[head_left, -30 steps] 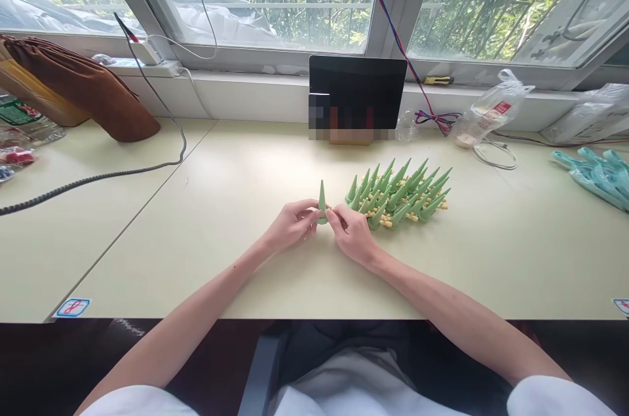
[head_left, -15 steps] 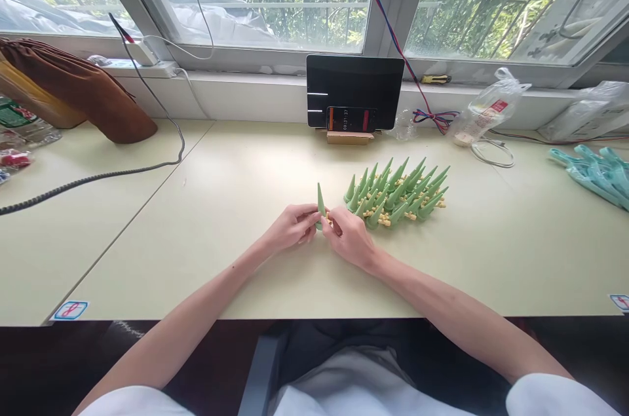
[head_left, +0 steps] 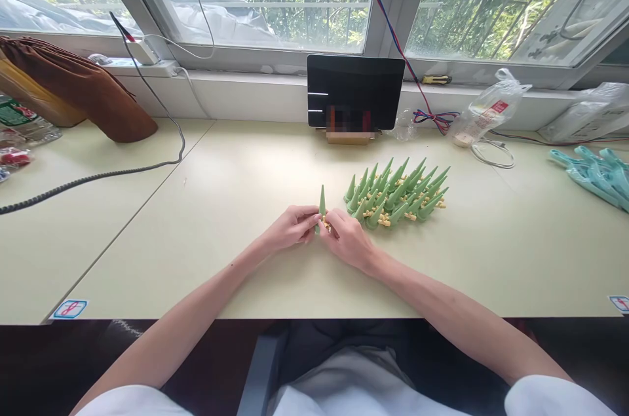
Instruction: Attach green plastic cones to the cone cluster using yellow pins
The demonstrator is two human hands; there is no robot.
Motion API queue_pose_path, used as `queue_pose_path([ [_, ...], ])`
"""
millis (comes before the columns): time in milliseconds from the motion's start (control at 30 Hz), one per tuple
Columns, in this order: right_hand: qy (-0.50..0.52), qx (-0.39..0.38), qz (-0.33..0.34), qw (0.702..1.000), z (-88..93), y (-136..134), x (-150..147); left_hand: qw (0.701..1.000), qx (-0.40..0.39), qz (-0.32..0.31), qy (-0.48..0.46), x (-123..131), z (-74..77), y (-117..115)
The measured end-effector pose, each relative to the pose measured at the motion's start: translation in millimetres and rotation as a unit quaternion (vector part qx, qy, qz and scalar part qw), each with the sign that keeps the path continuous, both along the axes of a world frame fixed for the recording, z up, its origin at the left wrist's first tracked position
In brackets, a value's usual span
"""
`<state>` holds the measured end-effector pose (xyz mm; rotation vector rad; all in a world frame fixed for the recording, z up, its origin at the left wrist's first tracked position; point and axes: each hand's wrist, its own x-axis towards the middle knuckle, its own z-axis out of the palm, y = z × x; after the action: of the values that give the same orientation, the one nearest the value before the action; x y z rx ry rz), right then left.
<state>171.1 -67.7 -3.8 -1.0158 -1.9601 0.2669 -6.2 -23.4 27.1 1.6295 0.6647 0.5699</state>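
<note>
A green pointed cone piece (head_left: 322, 200) stands upright between my two hands, its tip showing above the fingers. My left hand (head_left: 293, 226) is closed on its lower part from the left. From the right, the pinched fingers of my right hand (head_left: 346, 236) are at a small yellow part (head_left: 325, 223) at the cone's base; much of the base is hidden by my fingers. Just beyond my right hand sits a tight group of several similar green cones with yellow parts (head_left: 398, 193), most leaning to the right.
A dark tablet (head_left: 356, 88) leans at the back on a small cardboard stand (head_left: 348, 138). Teal plastic pieces (head_left: 597, 173) lie at the right, near a clear plastic bag (head_left: 491, 108). A brown pouch (head_left: 118, 101) and a black cable (head_left: 98, 175) are on the left of the table (head_left: 236, 167).
The held cone has shifted slightly right and stands straighter. My right fingers have moved a little, showing more of the yellow part. The group of cones has not moved.
</note>
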Motion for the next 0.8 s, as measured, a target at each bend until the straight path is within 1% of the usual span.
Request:
queue_pose_path([
  [133, 0.015, 0.004, -0.006, 1.0, 0.8, 0.8, -1.1, 1.0, -0.01, 0.002, 0.0, 0.3, -1.7, 0.0],
  [333, 0.03, 0.032, -0.026, 0.999, 1.1, 0.8, -2.0, 0.999, -0.038, -0.003, -0.024, 3.9, 1.1, -2.3],
  [567, -0.015, 0.058, -0.028, 0.998, 0.7, -0.8, -1.2, 0.998, -0.036, -0.019, -0.057, 5.3, -2.7, -2.8],
  [800, -0.025, 0.094, -0.031, 0.995, -1.8, -1.6, -1.5, 0.997, -0.027, -0.016, -0.067, 5.6, -2.9, -4.5],
])
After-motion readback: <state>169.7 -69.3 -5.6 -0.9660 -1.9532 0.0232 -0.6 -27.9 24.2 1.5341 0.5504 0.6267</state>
